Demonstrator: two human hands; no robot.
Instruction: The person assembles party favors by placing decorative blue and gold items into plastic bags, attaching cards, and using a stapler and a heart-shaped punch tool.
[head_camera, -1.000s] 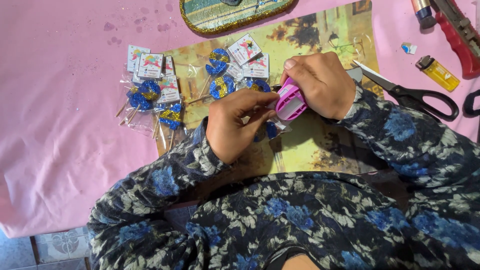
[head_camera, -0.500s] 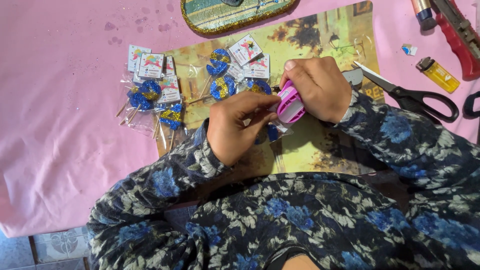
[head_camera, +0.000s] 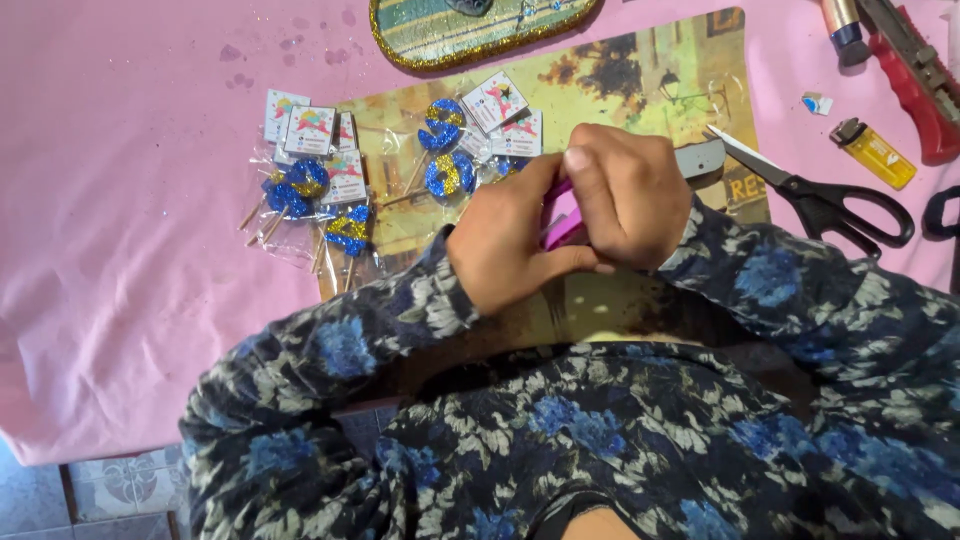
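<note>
Over the yellow mat (head_camera: 640, 85) on the pink table (head_camera: 120, 280), both hands close their grip on a small pink stapler (head_camera: 562, 228): left hand (head_camera: 510, 245), right hand (head_camera: 625, 195). Several bagged blue-and-gold glitter picks (head_camera: 330, 195) already lie finished to the left; how many remain is not visible.

Pink stapler (head_camera: 562, 228) mostly behind clasped hands (head_camera: 570, 225)

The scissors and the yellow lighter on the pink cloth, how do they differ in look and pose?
The scissors are larger, with black handles and bare metal blades; the lighter is a small yellow block with a metal top. The scissors' blade tips lie on the picture mat; the lighter lies wholly on the pink cloth. Both lie flat, beyond the right hand, untouched.
</note>
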